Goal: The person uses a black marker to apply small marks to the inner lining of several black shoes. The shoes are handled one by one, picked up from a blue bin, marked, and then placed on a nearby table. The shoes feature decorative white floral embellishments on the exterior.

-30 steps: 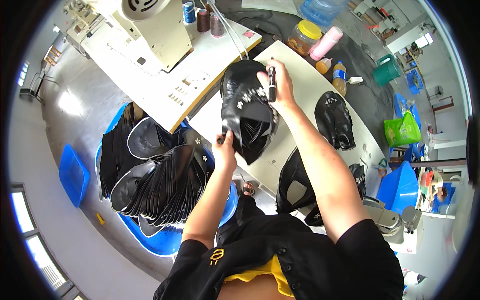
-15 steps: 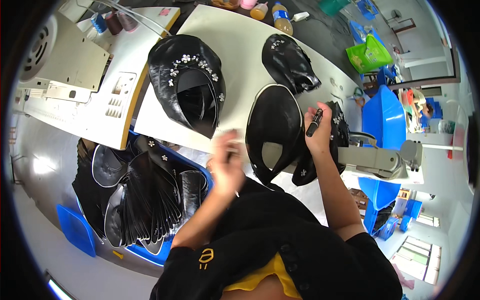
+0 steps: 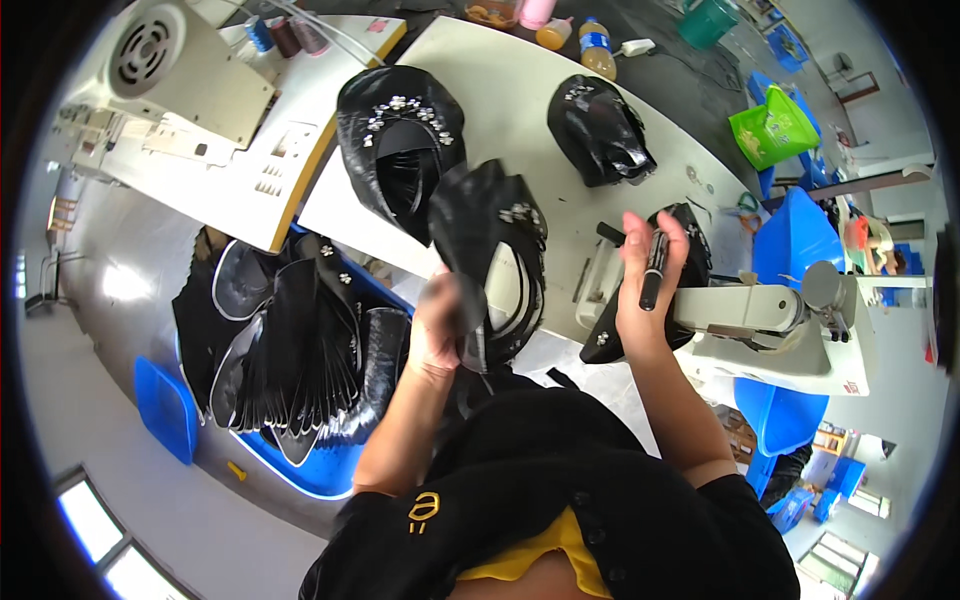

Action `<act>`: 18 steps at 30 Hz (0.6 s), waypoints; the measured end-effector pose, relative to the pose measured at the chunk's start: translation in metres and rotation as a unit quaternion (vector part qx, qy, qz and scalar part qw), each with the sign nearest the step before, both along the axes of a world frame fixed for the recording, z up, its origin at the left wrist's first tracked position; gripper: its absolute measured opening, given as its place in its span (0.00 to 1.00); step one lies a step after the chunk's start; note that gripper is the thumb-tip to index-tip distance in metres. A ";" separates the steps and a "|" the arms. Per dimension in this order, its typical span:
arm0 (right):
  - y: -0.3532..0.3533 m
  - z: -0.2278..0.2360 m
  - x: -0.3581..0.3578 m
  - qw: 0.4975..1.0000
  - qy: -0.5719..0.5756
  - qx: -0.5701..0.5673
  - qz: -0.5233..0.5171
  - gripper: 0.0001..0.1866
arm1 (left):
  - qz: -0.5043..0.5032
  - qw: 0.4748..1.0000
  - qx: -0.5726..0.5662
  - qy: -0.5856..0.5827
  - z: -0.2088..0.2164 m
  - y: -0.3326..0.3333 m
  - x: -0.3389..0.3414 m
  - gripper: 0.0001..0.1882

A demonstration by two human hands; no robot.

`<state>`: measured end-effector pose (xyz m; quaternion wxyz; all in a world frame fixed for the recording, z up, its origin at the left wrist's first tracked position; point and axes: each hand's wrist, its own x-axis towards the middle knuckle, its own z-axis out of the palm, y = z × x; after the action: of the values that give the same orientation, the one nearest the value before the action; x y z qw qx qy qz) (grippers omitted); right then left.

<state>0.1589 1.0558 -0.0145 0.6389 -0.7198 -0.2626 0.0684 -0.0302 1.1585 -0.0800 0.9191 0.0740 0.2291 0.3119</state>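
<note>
My left hand is closed on the lower edge of a glossy black shoe upper with silvery flower trim, held tilted above the table front. Its fingertips are blurred and partly hidden. A black marker pen is held upright in my right hand, between thumb and fingers. Beside that hand, more black uppers lie around the pale machine arm. A stack of uppers sits on the table beyond my left hand. Farther right lies another bunch of uppers.
A blue bin at lower left holds many fanned black uppers. At far left stands a sewing machine with thread spools. A bottle and a green bag are at the back.
The upper that lay on the table between my hands is gone from there; my left hand now holds one with flowers showing. My right hand keeps the marker. The view has shifted slightly.
</note>
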 end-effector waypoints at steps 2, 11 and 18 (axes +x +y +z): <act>-0.009 -0.005 -0.025 0.986 0.162 -0.026 0.034 0.28 | 0.037 0.989 -0.057 -0.132 -0.003 -0.007 -0.012 0.04; -0.036 -0.051 -0.075 0.890 0.422 -0.131 0.113 0.33 | 0.036 0.987 -0.127 -0.088 -0.063 -0.076 -0.017 0.09; -0.054 -0.077 -0.079 0.920 0.341 -0.104 0.163 0.33 | 0.043 0.974 -0.198 -0.101 -0.081 -0.098 -0.006 0.09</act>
<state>0.0796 1.0016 -0.0911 0.5910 -0.6626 -0.1337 0.4402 -0.0362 1.0603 -0.1609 0.9195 -0.1513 0.1949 0.3060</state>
